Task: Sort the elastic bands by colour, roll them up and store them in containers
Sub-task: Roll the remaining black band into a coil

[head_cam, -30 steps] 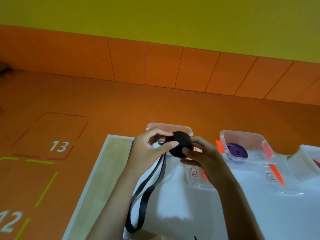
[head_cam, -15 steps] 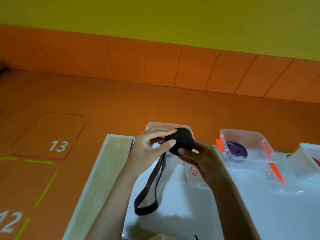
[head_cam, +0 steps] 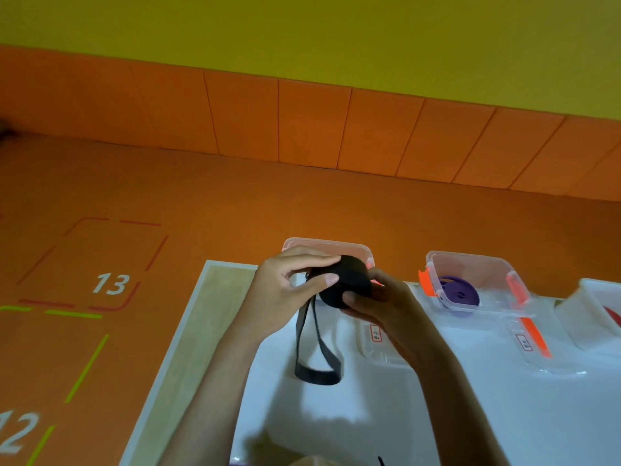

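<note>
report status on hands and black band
Left hand, right hand both grip the rolled black elastic band. Short tail hangs unrolled. Clear plastic container just behind, nothing between.

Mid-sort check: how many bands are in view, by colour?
Black band: 1, partly rolled
Purple band: 1, in a clear container
Red band: 1, probably; only a sliver shows at the right edge
Total: 3 clearly in view

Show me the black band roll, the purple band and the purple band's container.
black band roll [head_cam: 353,277]: head view, its outer side.
purple band [head_cam: 460,292]: head view, top of coil.
container [head_cam: 467,257]: head view, far rim.
</note>
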A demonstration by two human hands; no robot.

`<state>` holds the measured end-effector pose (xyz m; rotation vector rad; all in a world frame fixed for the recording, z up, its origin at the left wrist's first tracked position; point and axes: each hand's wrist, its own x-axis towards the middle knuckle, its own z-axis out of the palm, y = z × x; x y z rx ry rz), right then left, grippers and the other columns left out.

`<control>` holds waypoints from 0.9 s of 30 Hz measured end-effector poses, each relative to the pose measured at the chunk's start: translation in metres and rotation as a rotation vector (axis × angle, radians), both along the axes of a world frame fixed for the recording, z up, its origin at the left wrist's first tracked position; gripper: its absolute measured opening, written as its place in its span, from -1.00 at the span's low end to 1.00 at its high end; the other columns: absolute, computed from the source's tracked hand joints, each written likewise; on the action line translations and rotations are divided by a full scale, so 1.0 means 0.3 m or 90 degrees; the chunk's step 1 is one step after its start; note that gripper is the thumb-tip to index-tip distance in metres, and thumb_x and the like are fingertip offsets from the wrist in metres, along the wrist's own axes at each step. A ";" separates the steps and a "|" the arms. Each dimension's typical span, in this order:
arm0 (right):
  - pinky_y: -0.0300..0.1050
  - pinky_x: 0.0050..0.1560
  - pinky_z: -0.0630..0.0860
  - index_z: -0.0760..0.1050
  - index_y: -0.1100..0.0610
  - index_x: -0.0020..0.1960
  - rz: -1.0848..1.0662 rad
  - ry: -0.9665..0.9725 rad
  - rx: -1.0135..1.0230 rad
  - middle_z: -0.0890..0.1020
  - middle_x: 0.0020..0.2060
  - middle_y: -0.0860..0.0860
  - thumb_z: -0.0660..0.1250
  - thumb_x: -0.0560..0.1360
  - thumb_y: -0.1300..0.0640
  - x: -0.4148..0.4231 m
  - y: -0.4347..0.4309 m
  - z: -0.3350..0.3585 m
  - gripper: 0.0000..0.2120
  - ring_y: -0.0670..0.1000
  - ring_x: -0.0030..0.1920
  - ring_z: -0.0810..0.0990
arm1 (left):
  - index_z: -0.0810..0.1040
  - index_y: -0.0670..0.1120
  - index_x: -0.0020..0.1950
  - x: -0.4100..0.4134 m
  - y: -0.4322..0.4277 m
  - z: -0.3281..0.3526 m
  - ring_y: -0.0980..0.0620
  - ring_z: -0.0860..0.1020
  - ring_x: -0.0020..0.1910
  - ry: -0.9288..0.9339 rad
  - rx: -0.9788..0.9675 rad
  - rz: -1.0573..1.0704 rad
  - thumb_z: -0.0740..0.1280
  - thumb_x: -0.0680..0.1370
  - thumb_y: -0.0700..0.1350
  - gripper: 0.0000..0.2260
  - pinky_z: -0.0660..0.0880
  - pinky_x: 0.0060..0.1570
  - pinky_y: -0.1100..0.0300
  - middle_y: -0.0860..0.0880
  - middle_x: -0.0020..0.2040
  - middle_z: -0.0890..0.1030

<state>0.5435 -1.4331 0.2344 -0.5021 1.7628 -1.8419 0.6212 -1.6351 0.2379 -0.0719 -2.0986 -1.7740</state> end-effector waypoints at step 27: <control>0.01 0.21 0.64 0.60 0.14 0.35 0.050 -0.119 -0.180 0.64 0.28 0.25 0.63 0.40 0.11 -0.022 0.026 -0.013 -0.45 0.24 0.31 0.64 | 0.54 0.13 0.45 0.001 0.047 0.040 -0.03 0.66 0.29 0.033 0.084 -0.036 0.57 0.54 -0.13 -0.49 0.57 0.31 0.15 0.04 0.23 0.72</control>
